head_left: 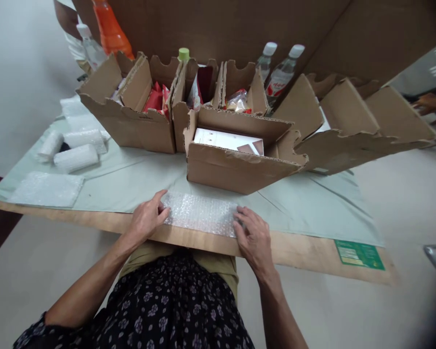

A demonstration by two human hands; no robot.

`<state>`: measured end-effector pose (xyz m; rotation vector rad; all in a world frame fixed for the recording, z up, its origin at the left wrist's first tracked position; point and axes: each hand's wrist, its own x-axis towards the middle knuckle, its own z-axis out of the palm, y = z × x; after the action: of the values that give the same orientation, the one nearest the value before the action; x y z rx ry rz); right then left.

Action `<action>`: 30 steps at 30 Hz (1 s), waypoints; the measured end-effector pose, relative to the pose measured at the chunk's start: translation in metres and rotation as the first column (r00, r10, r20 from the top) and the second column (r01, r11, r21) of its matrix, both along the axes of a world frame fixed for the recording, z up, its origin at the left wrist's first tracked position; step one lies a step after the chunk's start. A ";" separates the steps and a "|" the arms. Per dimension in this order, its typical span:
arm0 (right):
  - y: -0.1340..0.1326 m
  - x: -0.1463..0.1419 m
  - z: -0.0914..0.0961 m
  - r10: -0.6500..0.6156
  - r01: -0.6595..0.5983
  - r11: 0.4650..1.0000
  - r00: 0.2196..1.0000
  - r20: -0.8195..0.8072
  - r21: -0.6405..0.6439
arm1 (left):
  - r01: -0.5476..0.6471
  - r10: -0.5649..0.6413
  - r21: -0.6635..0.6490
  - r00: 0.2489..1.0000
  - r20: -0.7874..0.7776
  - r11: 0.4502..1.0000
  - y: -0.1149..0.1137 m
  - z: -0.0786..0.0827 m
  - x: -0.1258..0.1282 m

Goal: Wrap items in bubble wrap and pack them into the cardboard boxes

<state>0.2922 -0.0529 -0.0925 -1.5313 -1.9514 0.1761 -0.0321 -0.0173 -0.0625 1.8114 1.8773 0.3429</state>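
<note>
A flat rectangle of bubble wrap lies at the table's front edge between my two hands. My left hand is at its left end, thumb and index finger apart, with the fingertips touching the edge. At the right end rests my right hand, its fingers bent and spread along that edge, the thumb on the near side. Neither hand lifts the wrap. Just beyond it stands an open cardboard bin with a white box inside.
Behind stand more cardboard bins with packets, and divided bins on the right. Bottles rise at the back. Bubble-wrapped rolls and a flat bubble-wrap piece lie left. A green label marks the right front edge.
</note>
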 end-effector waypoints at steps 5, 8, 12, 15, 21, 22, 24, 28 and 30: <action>0.004 -0.007 -0.001 0.075 -0.079 0.994 0.996 0.043 0.081 | -0.009 0.006 0.041 0.997 0.083 0.999 -0.002 -0.001 0.003; 0.006 -0.014 -0.006 0.139 -0.154 0.983 0.980 0.142 0.103 | -0.025 0.014 0.085 0.991 0.130 0.996 -0.007 0.000 -0.003; 0.006 -0.006 -0.011 0.077 -0.103 0.987 0.977 0.201 0.126 | -0.127 0.106 0.162 0.986 0.130 0.979 -0.018 0.008 -0.029; 0.003 0.003 -0.010 0.015 -0.034 0.993 0.987 0.160 0.117 | -0.221 0.198 0.204 0.972 0.123 0.954 -0.026 0.014 -0.056; 0.003 0.006 -0.011 -0.055 0.042 0.994 0.990 0.131 0.102 | -0.346 0.341 0.237 0.938 0.062 0.908 -0.032 0.011 -0.099; 0.004 0.006 -0.012 -0.040 0.026 0.994 0.989 0.144 0.102 | -0.360 0.360 0.243 0.932 0.046 0.901 -0.032 0.010 -0.105; 0.006 0.005 -0.014 -0.010 -0.006 0.996 0.985 0.173 0.091 | -0.388 0.401 0.266 0.916 0.003 0.883 -0.031 0.009 -0.118; 0.007 0.004 -0.016 0.006 -0.028 0.993 0.982 0.191 0.114 | -0.470 0.539 0.358 0.834 -0.118 0.806 -0.027 0.013 -0.155; 0.006 0.004 -0.017 0.006 -0.033 0.990 0.981 0.192 0.139 | -0.510 0.603 0.387 0.780 -0.167 0.768 -0.024 0.015 -0.175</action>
<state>0.2960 -0.0467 -0.1096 -1.4824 -2.0795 -0.1038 -0.2072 -0.0415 -0.0479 1.4900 2.7071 0.6638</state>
